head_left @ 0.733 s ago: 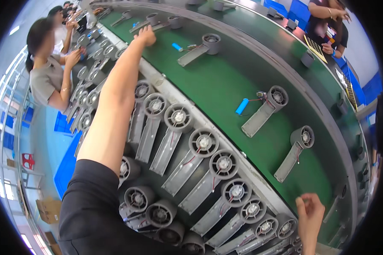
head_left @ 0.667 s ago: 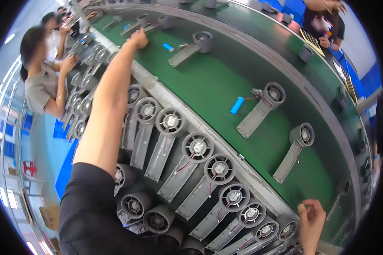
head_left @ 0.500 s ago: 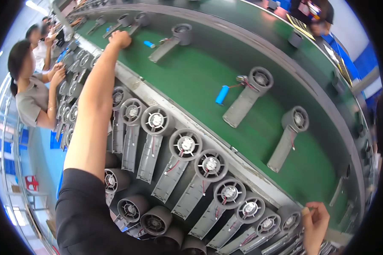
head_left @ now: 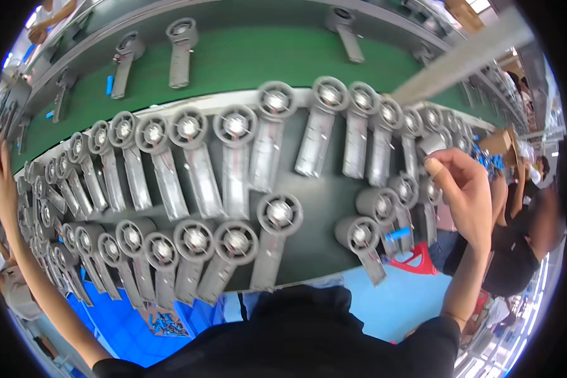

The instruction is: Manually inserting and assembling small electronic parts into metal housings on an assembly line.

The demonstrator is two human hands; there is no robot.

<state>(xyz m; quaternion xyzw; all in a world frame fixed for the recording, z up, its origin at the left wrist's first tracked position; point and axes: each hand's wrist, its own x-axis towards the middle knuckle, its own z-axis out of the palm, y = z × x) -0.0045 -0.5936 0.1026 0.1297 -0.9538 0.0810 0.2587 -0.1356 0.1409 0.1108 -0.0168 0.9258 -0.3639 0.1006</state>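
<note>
At the far left edge, my left hand point(head_left: 2, 179) reaches out with its fingers against a grey fan casing point(head_left: 11, 104); the rim of the view distorts the grip, which looks closed. My right hand point(head_left: 466, 195) is raised at the right, thumb and fingers drawn together in a pinch beside a grey fan casing point(head_left: 433, 143). What it pinches, if anything, I cannot make out. Between the hands, grey handheld-fan casings lie in two rows, each with a round ringed head and a long half-open handle, such as the casing point(head_left: 236, 157) in the back row and another point(head_left: 274, 236) in front.
Behind the rows, a green conveyor belt point(head_left: 246, 60) carries several fan casings, one with a blue battery point(head_left: 109, 85). A pale post point(head_left: 460, 57) slants at the right. Blue bins point(head_left: 123, 327) and a red stool point(head_left: 416, 259) stand below. Other people point(head_left: 516, 252) work nearby.
My view has swung right along the bench. My left arm, earlier stretched over the belt, is now at the left edge. My right hand stays raised, its fingers still drawn together.
</note>
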